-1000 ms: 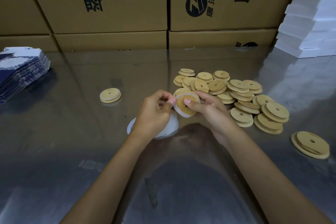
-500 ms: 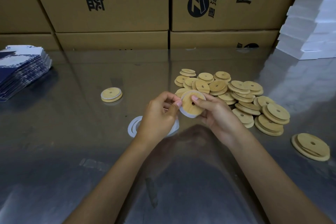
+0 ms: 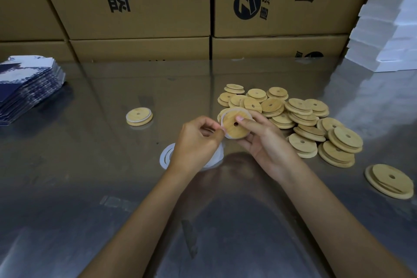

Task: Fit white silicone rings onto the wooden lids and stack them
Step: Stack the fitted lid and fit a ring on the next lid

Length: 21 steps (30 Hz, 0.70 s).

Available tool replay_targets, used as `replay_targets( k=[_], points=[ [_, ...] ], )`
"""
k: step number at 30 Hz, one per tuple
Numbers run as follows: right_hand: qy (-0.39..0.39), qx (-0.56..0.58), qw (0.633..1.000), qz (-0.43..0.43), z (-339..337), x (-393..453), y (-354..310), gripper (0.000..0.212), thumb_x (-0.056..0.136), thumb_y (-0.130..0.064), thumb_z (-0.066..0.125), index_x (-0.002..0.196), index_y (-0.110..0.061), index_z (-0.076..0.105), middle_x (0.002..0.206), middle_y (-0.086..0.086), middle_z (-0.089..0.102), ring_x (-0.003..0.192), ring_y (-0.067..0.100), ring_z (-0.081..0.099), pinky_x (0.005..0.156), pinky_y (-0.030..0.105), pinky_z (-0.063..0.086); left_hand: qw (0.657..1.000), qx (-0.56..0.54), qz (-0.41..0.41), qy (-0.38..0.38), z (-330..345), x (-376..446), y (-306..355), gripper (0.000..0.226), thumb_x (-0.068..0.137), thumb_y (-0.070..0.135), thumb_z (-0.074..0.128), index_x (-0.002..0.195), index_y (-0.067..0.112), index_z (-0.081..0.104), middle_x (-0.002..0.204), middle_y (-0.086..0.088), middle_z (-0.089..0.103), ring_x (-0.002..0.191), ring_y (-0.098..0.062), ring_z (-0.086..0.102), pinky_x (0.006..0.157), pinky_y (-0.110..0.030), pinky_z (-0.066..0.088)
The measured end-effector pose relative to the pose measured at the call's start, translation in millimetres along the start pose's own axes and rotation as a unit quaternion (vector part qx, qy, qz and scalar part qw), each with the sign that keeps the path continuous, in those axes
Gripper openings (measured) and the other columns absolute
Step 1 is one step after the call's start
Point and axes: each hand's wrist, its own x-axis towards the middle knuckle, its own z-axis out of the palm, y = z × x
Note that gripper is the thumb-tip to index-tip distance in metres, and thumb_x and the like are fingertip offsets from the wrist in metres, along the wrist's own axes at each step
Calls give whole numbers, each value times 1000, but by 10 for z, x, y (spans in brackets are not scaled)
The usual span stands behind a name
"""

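Now, lid [image 3: 235, 124]: held just above the table, near the pile of bare lids [image 3: 300, 117].
Right hand [image 3: 264, 140]: curled round the lid, thumb on its face.
Left hand [image 3: 198, 140]: pinching the white ring [image 3: 223, 130] at the lid's edge.
Handling: ring probably soft, stretchy; lid stiff, light; hold by rim.
Around: spare rings [image 3: 165, 158] under left hand; finished lid [image 3: 139, 116] well left; nothing blocks.

Wooden lid [image 3: 234, 123] with white ring [image 3: 223, 130] between left hand [image 3: 196, 144] and right hand [image 3: 264, 140], above steel table [image 3: 90, 176].
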Motion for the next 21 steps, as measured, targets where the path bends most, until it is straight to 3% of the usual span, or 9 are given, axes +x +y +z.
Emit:
replay_targets(
  k=[5,11,14,17,19,21],
  points=[
    [22,-106,994,5,31,-26,-3,25,98,-20,63,121,-14,70,115,9,75,107,22,70,89,37,57,1000,-16,19,3,-13,0,29,16,87,12,68,75,22,66,68,11,67,67,-8,64,70,-22,52],
    [22,-79,997,15,55,-52,-26,26,99,-19,60,120,-8,70,120,18,71,102,21,68,77,32,53,1000,-15,9,-20,-67,37,53,12,88,10,63,78,16,66,75,-3,70,78,-27,66,84,-47,55],
    [22,-62,998,23,58,-43,-28,28,99,-19,59,122,-5,69,121,19,70,100,20,67,72,29,51,1000,-10,8,-23,-75,52,46,9,88,12,64,80,15,67,80,-9,71,84,-31,66,84,-50,54],
    [18,-40,999,25,36,-33,-43,27,98,-18,60,120,-5,70,110,14,74,94,17,68,68,26,53,999,4,18,-31,-74,57,26,10,89,16,65,79,18,66,79,-3,70,79,-22,65,80,-42,55],
    [15,-34,999,27,15,-29,-46,28,98,-19,60,120,-5,70,107,10,74,92,16,69,66,24,53,999,21,31,-35,-72,58,15,12,89,16,64,78,22,64,77,6,68,73,-8,61,72,-25,52],
    [12,-34,999,29,1,-23,-50,29,98,-19,60,120,-4,70,107,9,74,91,16,68,64,23,52,998,37,40,-38,-72,52,16,11,88,16,63,79,22,64,80,7,70,71,-5,60,65,-15,46]
  ],
)
